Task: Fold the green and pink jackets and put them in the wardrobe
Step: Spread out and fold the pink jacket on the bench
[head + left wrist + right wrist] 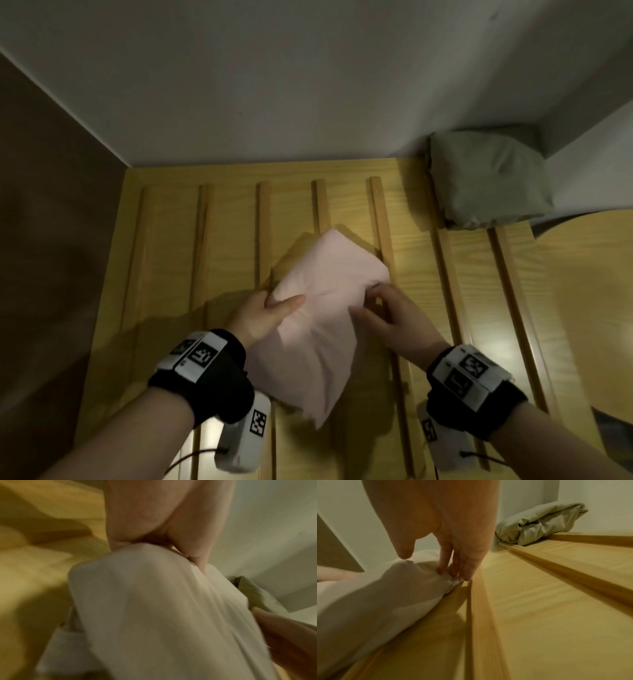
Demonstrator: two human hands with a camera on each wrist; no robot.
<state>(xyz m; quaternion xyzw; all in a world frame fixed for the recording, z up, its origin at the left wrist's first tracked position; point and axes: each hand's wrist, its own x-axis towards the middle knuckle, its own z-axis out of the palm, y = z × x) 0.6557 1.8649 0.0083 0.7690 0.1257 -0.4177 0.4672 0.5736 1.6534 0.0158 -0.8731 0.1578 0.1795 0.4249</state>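
The folded pink jacket (pixel 318 318) hangs tilted just above the slatted wooden wardrobe shelf (pixel 164 260), held between both hands. My left hand (pixel 270 310) grips its left edge, thumb on top and fingers underneath. My right hand (pixel 383 308) pinches its right edge. In the left wrist view the pink jacket (pixel 154 615) fills the frame under the thumb (pixel 192 545). In the right wrist view the fingers (pixel 443 566) press into the pink jacket (pixel 385 595) by a slat. The folded green jacket (pixel 486 178) lies in the shelf's back right corner.
White walls (pixel 308 85) close the shelf at the back and right; a brown panel (pixel 44 222) stands at the left. Raised wooden slats (pixel 380 219) run front to back. A rounded wooden board (pixel 589 308) lies at the right. Bare shelf shows left of the pink jacket.
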